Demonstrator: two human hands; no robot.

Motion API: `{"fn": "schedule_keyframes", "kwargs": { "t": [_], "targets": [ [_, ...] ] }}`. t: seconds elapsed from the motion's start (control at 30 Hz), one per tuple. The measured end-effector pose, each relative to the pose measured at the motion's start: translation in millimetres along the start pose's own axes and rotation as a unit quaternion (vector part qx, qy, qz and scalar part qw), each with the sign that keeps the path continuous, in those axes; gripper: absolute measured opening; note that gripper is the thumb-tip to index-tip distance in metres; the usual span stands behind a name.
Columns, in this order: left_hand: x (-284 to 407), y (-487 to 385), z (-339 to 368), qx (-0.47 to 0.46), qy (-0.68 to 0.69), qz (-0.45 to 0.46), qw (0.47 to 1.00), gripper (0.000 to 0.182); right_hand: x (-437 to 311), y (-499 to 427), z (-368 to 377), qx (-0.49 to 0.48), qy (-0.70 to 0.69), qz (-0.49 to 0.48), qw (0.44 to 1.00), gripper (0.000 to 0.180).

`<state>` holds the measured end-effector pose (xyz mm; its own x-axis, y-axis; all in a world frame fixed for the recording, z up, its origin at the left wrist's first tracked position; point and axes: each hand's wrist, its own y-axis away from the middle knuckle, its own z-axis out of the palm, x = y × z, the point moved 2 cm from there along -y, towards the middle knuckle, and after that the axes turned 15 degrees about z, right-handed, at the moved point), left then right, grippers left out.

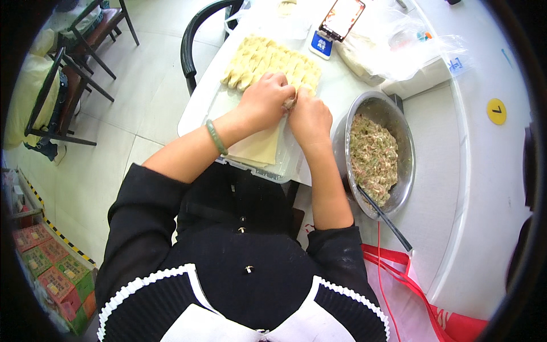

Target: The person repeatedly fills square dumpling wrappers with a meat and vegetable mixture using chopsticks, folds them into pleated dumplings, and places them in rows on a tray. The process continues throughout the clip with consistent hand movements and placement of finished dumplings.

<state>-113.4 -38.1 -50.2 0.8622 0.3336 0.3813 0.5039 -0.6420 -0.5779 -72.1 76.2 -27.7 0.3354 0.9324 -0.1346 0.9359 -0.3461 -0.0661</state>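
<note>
My left hand and my right hand meet over a plastic tray, their fingers pinched together on one small filled wrapper, mostly hidden by the fingers. Rows of folded wontons fill the far part of the tray. Beneath my left wrist, which wears a green bangle, lies a stack of flat yellow dough wrappers. To the right of my right forearm a steel bowl holds minced filling of meat and greens. Dark chopsticks lean in it over the rim.
A phone stands on a holder beyond the wontons. Plastic bags lie at the back right. One black chair stands by the table's left edge. A person in yellow sits at far left; a red-trimmed bag is at lower right.
</note>
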Motion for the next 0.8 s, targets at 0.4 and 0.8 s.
{"fn": "schedule_keyframes", "kwargs": {
  "t": [0.4, 0.8],
  "targets": [
    [5, 72, -55, -0.136, -0.102, -0.08, 0.982, 0.017, 16, 58, -30, 0.112, -0.161, -0.063, 0.979, 0.025],
    [0, 63, -47, -0.088, -0.062, -0.044, 0.993, 0.011, 94, 186, -47, -0.01, -0.368, 0.137, 0.92, 0.01]
  ]
}}
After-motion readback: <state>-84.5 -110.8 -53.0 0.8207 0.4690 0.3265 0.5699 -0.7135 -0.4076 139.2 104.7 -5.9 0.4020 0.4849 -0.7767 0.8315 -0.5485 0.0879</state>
